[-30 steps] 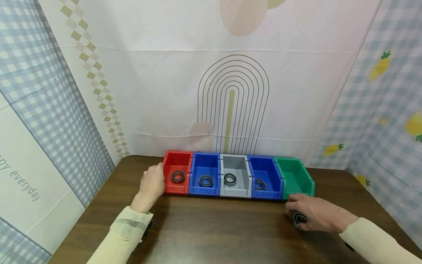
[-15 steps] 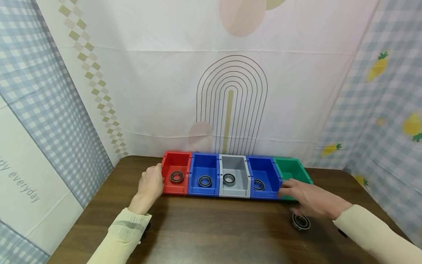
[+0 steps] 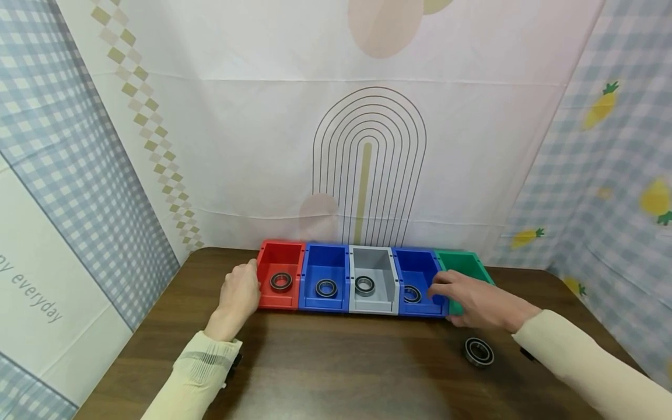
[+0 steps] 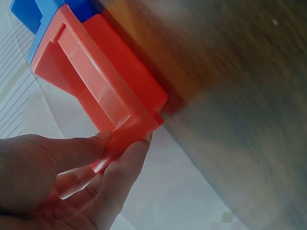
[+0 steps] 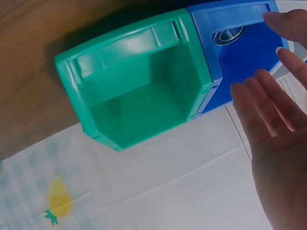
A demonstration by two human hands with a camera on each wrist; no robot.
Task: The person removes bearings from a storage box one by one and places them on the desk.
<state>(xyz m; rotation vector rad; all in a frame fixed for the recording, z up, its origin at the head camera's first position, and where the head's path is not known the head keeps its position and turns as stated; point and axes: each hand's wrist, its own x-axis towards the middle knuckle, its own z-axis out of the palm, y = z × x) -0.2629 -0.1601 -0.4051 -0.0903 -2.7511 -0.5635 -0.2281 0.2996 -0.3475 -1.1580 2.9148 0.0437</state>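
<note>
In the head view my left hand (image 3: 238,296) grips the left wall of the red bin (image 3: 266,303); the left wrist view shows thumb and fingers pinching that wall (image 4: 123,139). My right hand (image 3: 480,300) reaches over the right blue bin (image 3: 420,261) and green bin (image 3: 459,262), fingers parted and holding nothing. Below it, a ball bearing (image 3: 479,364) lies flat on the table. The right blue bin contains another bearing (image 5: 222,38), close to the fingertips in the head view. The green bin (image 5: 144,103) has nothing inside in the right wrist view.
Between the red and right blue bins stand another blue bin (image 3: 325,256) and a grey bin (image 3: 374,259), joined in one row. The red, left blue and grey bins each hold one bearing. Behind the brown table (image 3: 336,361) hangs a patterned cloth (image 3: 252,146).
My right hand has let go of the bearing, leaving it on the table, and moved left and away from me over the bins. My left hand keeps its grip on the red bin.
</note>
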